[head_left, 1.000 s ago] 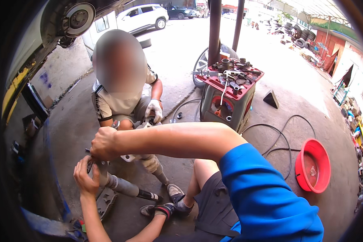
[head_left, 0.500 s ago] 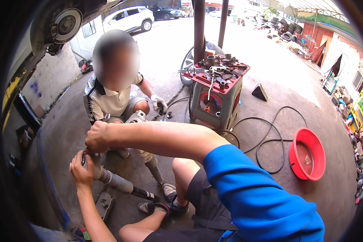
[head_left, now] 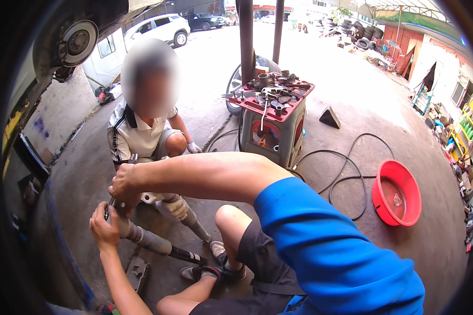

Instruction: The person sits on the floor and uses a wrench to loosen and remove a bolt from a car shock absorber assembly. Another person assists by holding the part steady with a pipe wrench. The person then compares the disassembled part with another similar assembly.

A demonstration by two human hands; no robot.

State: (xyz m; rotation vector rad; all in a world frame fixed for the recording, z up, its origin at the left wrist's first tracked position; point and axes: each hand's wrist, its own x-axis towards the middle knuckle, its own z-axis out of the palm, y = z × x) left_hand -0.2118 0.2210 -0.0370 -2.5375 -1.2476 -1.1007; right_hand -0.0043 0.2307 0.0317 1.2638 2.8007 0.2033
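My left hand [head_left: 105, 228] is curled round the upper end of a grey strut [head_left: 153, 240], beside a dark metal ring-shaped fitting [head_left: 107, 212]. The strut slants down to a black lower end near my shoes. Just above, my right hand [head_left: 126, 184] is closed in a fist at that same end. A short silvery metal piece [head_left: 133, 157] shows over its knuckles; the fist hides what it grips. Under my right forearm stands a second strut [head_left: 197, 223] with a pale, thick upper section [head_left: 172, 207].
A co-worker [head_left: 139, 131] squats facing me, one white-gloved hand [head_left: 194, 148] beyond my forearm. A red-topped tool stand [head_left: 278, 121] carries many metal parts. Black hose [head_left: 347, 157] loops over the floor near a red basin [head_left: 397, 194]. A raised car's wheel hub [head_left: 79, 42] hangs upper left.
The co-worker's gloved hand, which held a small dark part, has dropped lower behind my forearm. My right fist has turned slightly and moved down a little. The whole view has shifted slightly.
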